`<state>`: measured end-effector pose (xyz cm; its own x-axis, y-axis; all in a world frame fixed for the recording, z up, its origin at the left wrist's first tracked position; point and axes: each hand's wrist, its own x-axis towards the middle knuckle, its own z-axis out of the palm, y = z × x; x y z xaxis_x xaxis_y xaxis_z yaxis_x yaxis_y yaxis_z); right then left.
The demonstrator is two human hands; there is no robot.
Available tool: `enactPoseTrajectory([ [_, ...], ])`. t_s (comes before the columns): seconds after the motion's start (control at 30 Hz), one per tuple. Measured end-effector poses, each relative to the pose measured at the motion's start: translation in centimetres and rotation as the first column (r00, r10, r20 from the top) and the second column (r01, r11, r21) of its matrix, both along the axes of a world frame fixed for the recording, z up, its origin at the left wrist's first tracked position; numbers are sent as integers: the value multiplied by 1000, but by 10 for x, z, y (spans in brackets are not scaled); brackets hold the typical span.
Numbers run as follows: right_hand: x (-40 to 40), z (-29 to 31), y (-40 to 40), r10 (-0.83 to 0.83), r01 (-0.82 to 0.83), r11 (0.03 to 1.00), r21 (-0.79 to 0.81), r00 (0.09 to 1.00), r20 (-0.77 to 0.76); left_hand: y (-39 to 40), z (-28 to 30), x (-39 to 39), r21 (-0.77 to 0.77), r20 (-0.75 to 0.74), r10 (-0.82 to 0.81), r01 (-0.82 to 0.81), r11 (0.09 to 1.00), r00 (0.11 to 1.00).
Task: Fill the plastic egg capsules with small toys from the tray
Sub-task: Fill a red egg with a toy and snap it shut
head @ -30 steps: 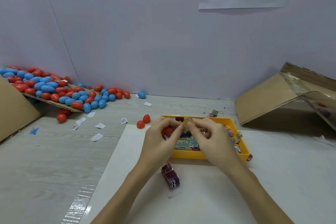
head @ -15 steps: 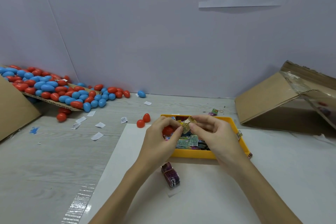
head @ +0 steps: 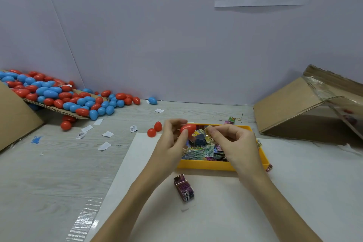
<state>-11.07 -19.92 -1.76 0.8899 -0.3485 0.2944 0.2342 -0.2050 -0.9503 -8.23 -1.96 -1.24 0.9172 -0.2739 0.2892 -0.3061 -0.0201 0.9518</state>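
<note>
Holding a red egg half (head: 188, 130) in our left hand (head: 172, 143), we pinch a small gold toy packet (head: 208, 135) in our right hand (head: 231, 143), both above the yellow tray (head: 206, 165). Risk: the crumpled packet may snag the rim and drop.

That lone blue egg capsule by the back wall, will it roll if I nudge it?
Probably. The blue egg capsule is rounded and smooth, lying on its side on the flat table, so it should roll, likely curving off line. It looks like light, glossy plastic, so it may slip from a loose pinch.
</note>
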Motion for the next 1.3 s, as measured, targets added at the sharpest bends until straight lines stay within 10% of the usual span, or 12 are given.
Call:
enactPoseTrajectory([
  [1.0, -1, -3, 3, -224, 217, 970, -110, 973, -62, -9, -12, 0, 106, 239, 23, -50, 993, 971],
  [1.3, -2, -2, 11, 86, -37, 930, 366, 990, -116, -8, -7, -2, -59, 72, 19, -15, 998, 997],
])
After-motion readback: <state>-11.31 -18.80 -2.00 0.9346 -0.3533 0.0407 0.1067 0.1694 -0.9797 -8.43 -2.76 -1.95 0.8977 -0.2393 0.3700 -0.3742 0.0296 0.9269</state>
